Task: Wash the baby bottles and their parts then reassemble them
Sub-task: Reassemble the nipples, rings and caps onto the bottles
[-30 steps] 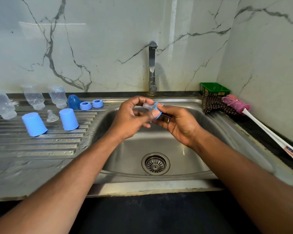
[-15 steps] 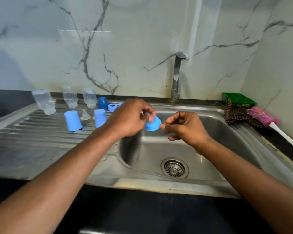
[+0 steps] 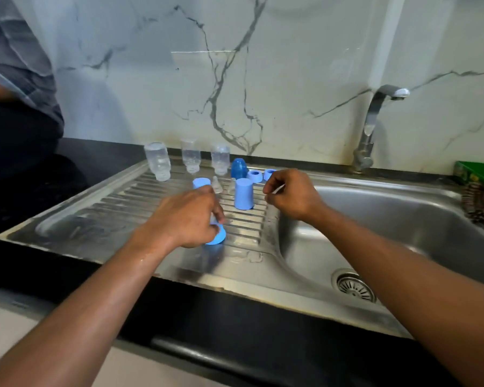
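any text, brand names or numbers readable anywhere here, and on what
None can be read.
Green box at the right edge: yellowish print on its side, too blurred to read.
Three clear bottles on the drainboard: faint marks on the walls, perhaps a scale, too small to read.
Blue caps, rings, tap and sink: no print visible.
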